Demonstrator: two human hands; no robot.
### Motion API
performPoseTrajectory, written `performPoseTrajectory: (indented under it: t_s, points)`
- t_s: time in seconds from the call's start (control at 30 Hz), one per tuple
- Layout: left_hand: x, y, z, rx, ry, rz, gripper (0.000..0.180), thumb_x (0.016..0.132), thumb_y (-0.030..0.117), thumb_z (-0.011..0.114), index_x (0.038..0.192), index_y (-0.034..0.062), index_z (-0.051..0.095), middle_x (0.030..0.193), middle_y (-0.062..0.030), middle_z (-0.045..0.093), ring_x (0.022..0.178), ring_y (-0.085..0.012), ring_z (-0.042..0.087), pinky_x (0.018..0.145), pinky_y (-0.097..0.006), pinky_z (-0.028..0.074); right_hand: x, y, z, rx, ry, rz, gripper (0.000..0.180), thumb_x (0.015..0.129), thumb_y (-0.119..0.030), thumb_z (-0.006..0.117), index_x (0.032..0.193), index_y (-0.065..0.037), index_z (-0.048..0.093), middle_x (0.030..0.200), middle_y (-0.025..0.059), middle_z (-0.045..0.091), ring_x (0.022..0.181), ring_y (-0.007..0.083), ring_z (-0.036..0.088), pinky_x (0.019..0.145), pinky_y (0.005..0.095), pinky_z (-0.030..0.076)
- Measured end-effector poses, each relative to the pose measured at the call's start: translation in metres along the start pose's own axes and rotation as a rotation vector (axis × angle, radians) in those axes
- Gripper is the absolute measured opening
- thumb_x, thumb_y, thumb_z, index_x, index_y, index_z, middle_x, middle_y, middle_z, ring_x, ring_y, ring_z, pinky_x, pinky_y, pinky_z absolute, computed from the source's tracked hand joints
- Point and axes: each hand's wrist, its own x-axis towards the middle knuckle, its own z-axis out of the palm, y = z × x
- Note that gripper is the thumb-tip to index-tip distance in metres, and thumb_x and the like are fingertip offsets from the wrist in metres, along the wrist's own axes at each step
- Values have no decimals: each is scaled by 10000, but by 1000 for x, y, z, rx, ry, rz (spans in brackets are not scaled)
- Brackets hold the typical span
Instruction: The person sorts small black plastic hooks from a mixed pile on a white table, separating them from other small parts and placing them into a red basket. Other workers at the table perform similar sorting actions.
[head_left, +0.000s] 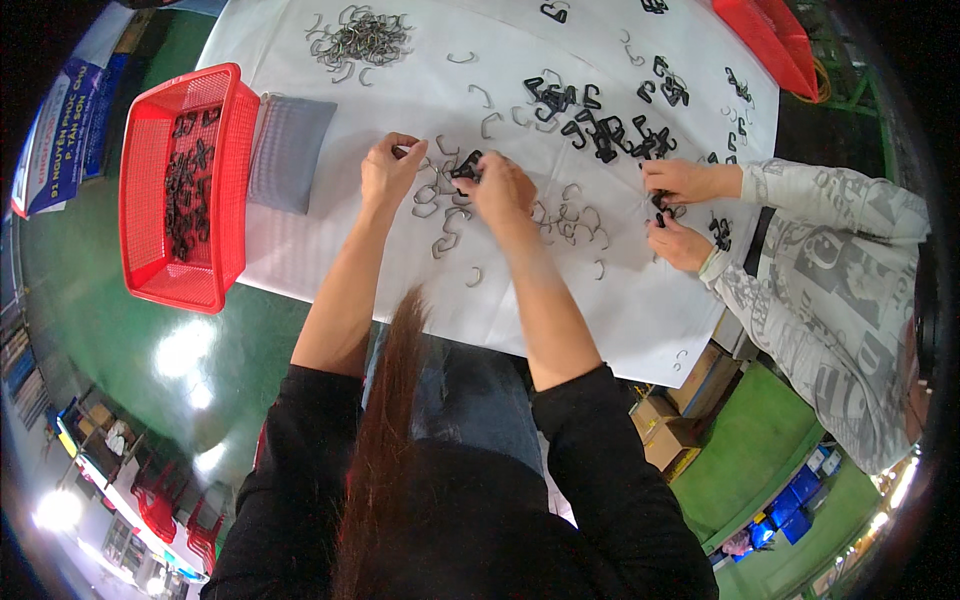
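Note:
My left hand (388, 175) is closed in a pinch above the white table, with a small dark piece showing between the fingers; its kind is hard to make out. To its right, my right hand (503, 195), slightly blurred, grips a black plastic clip (467, 165). Under and between both hands lie loose C-shaped metal hooks (425, 196). More of these bent metal hooks (568, 222) are spread just right of my right hand. A heap of black clips (603, 137) lies farther off to the right.
A red plastic basket (240, 180) with black clips in it stands at the left, beside a grey pouch (290, 150). A pile of metal hooks (360, 42) lies at the back. On the right, a co-worker's hands (680, 210) handle a dark piece. A red container (765, 45) stands far right.

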Motion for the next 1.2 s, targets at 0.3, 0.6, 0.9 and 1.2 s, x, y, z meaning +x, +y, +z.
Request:
performPoseTrajectory:
  t_s: [0.3, 0.6, 0.9, 1.2]
  points:
    - [-21, 7, 38, 154, 121, 275, 285, 727, 321, 720, 860, 77, 658, 711, -73, 638, 698, -213, 618, 646, -338, 481, -19, 44, -69, 1142, -426, 274, 219, 771, -229, 698, 876, -58, 607, 795, 57, 630, 643, 133, 593, 462, 231, 385]
    - [-21, 17, 46, 161, -113, 131, 270, 731, 289, 730, 862, 65, 656, 793, -66, 664, 715, -195, 621, 646, -322, 475, -7, 52, -60, 344, -252, 131, 237, 771, -218, 701, 932, -85, 590, 797, 75, 642, 697, 178, 613, 557, 298, 460]
    - [-15, -20, -35, -832, -607, -88, 243, 807, 269, 692, 908, 63, 610, 681, 71, 468, 536, -10, 327, 467, -185, 229, -14, 38, -45, -314, -225, 6, 263, 684, -235, 759, 866, -113, 613, 842, 92, 670, 806, 272, 631, 710, 372, 477]
    - [-53, 9, 47, 306, -59, 335, 361, 762, 355, 700, 993, 105, 580, 740, -95, 640, 687, -258, 629, 603, -373, 471, -42, 84, -78, 729, -439, 311, 216, 721, -207, 734, 754, -31, 614, 577, -15, 521, 471, 50, 433, 407, 199, 282]
